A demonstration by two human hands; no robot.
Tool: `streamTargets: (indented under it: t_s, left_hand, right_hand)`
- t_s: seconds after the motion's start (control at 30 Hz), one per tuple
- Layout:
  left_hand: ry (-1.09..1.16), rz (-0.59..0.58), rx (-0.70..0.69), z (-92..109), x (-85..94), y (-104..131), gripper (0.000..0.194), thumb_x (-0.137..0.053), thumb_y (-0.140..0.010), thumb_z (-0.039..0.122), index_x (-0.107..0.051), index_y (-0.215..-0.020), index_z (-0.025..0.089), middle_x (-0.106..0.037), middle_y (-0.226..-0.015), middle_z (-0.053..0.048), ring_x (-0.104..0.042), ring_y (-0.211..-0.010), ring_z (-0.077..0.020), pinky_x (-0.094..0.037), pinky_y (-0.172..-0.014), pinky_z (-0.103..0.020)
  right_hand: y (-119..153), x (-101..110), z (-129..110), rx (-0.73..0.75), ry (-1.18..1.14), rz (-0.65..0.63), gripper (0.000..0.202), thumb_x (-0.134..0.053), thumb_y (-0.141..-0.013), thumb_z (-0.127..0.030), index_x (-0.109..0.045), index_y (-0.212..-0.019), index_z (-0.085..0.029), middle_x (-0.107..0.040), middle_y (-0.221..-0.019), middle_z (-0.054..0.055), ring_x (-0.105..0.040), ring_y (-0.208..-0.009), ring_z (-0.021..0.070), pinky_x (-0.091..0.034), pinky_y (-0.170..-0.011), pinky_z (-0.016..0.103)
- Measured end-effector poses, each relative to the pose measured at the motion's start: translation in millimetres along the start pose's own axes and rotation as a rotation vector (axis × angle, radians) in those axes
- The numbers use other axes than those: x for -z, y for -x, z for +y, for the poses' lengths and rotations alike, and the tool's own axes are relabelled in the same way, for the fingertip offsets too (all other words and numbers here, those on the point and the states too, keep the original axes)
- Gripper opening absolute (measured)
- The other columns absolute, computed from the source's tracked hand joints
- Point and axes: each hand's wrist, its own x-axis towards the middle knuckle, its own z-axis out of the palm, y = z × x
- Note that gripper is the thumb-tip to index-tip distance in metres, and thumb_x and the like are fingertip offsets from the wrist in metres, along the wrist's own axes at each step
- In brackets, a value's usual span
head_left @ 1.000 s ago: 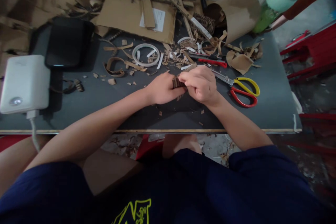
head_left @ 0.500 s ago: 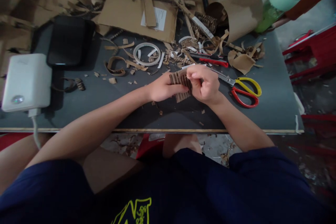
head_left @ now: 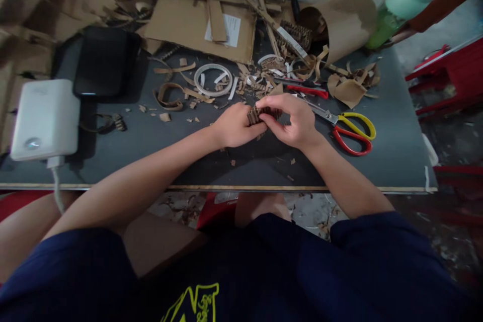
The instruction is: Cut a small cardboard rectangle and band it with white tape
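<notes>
Between my two hands is a small piece of corrugated cardboard (head_left: 253,115) with its ridges bare, partly covered by my fingers. My left hand (head_left: 238,126) is closed around its left side, thumb along the near edge. My right hand (head_left: 292,118) pinches the piece from the right with thumb and fingertips. Scissors (head_left: 345,123) with one yellow and one red handle lie just right of my right hand. Beyond the hands rest a red utility knife (head_left: 307,91) and a roll of tape (head_left: 213,80), among torn cardboard scraps (head_left: 256,80).
At the left are a white power bank (head_left: 45,121) with a cable and a black case (head_left: 105,63). Cardboard sheets and strips (head_left: 199,20) pile up at the back. A brown paper cylinder (head_left: 350,20) and a green bottle (head_left: 396,5) stand back right. The table edge (head_left: 245,188) is near.
The cardboard piece has tilted, so its ridged face shows less. My right hand has gone from a curled fist to a pinch with extended fingers on the piece.
</notes>
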Motion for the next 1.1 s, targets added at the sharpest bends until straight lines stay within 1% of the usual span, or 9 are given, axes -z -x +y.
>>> streamTargets:
  t_s: [0.1, 0.23, 0.43, 0.53, 0.63, 0.83, 0.9, 1.0, 1.1]
  left_hand:
    - [-0.133, -0.018, 0.083, 1.8, -0.8, 0.3, 0.038, -0.049, -0.085, 0.034, -0.026, -0.056, 0.023, -0.033, -0.05, 0.001, -0.035, -0.048, -0.0138, -0.027, -0.053, -0.032]
    - [-0.291, -0.027, 0.135, 4.1, -2.0, 0.7, 0.039, -0.045, -0.085, 0.04, -0.027, -0.055, 0.023, -0.035, -0.05, -0.001, -0.038, -0.05, -0.0153, -0.025, -0.055, -0.032]
    - [-0.468, 0.061, 0.177, 6.6, -4.5, 1.7, 0.035, -0.039, -0.084, 0.042, -0.05, -0.058, 0.02, -0.047, -0.051, -0.005, -0.049, -0.051, -0.0193, -0.024, -0.053, -0.031]
    - [-0.499, 0.057, 0.203, 5.9, -4.8, 1.0, 0.037, -0.04, -0.082, 0.043, -0.052, -0.057, 0.02, -0.051, -0.052, -0.008, -0.052, -0.052, -0.0208, -0.025, -0.052, -0.032]
    - [-0.513, 0.032, 0.205, 5.2, -4.6, 0.3, 0.039, -0.04, -0.083, 0.044, -0.053, -0.056, 0.019, -0.058, -0.055, -0.01, -0.056, -0.054, -0.0227, -0.025, -0.051, -0.032]
    - [-0.555, 0.02, 0.176, 4.9, -4.6, 1.2, 0.041, -0.041, -0.084, 0.042, -0.061, -0.058, 0.017, -0.061, -0.056, -0.011, -0.058, -0.052, -0.0223, -0.023, -0.051, -0.032]
    - [-0.576, 0.012, 0.175, 4.4, -4.7, 0.9, 0.041, -0.04, -0.084, 0.041, -0.064, -0.061, 0.016, -0.063, -0.057, -0.012, -0.059, -0.054, -0.0231, -0.022, -0.051, -0.032]
    - [-0.608, 0.028, 0.166, 3.2, -4.7, 0.1, 0.043, -0.04, -0.085, 0.04, -0.07, -0.068, 0.015, -0.065, -0.059, -0.012, -0.061, -0.055, -0.0238, -0.021, -0.051, -0.032]
    - [-0.627, 0.025, 0.164, 2.1, -4.9, -0.6, 0.043, -0.04, -0.085, 0.039, -0.072, -0.072, 0.014, -0.067, -0.062, -0.013, -0.063, -0.057, -0.0248, -0.022, -0.051, -0.032]
  right_hand:
    - [0.8, 0.2, 1.9, 0.018, -0.012, 0.013, 0.04, -0.062, -0.094, -0.022, -0.05, -0.132, -0.024, -0.076, -0.113, 0.004, -0.075, -0.101, 0.0171, -0.065, -0.083, 0.032]
    - [2.7, -0.6, 3.4, 0.053, -0.006, 0.039, 0.048, -0.064, -0.093, -0.02, -0.046, -0.138, -0.023, -0.076, -0.113, 0.003, -0.075, -0.1, 0.0172, -0.066, -0.08, 0.032]
    - [1.3, -2.9, -0.1, 0.118, 0.076, 0.089, 0.048, -0.065, -0.092, -0.014, -0.048, -0.137, -0.019, -0.077, -0.109, 0.006, -0.076, -0.094, 0.0164, -0.065, -0.075, 0.029]
    - [0.6, -3.0, -1.3, 0.157, 0.11, 0.075, 0.05, -0.063, -0.091, -0.01, -0.048, -0.137, -0.022, -0.077, -0.105, 0.003, -0.075, -0.094, 0.0154, -0.065, -0.078, 0.03]
    - [0.9, -2.5, -1.4, 0.193, 0.117, 0.026, 0.052, -0.059, -0.09, -0.004, -0.049, -0.137, -0.027, -0.076, -0.11, -0.001, -0.074, -0.096, 0.0128, -0.064, -0.081, 0.028]
    - [2.2, -4.7, -0.9, 0.166, 0.148, 0.081, 0.045, -0.067, -0.088, -0.008, -0.054, -0.13, -0.017, -0.078, -0.099, 0.004, -0.075, -0.086, 0.0138, -0.063, -0.076, 0.026]
    - [1.6, -5.8, -1.1, 0.173, 0.16, 0.096, 0.05, -0.065, -0.089, -0.008, -0.051, -0.137, -0.017, -0.078, -0.099, 0.004, -0.075, -0.085, 0.0133, -0.063, -0.076, 0.025]
    - [0.2, -7.1, -1.4, 0.173, 0.159, 0.121, 0.06, -0.062, -0.093, -0.009, -0.042, -0.148, -0.023, -0.078, -0.104, 0.0, -0.075, -0.087, 0.011, -0.063, -0.077, 0.023]
    - [-0.1, -7.8, -0.4, 0.153, 0.162, 0.118, 0.065, -0.06, -0.095, -0.011, -0.035, -0.153, -0.027, -0.078, -0.105, -0.002, -0.076, -0.087, 0.0097, -0.062, -0.078, 0.021]
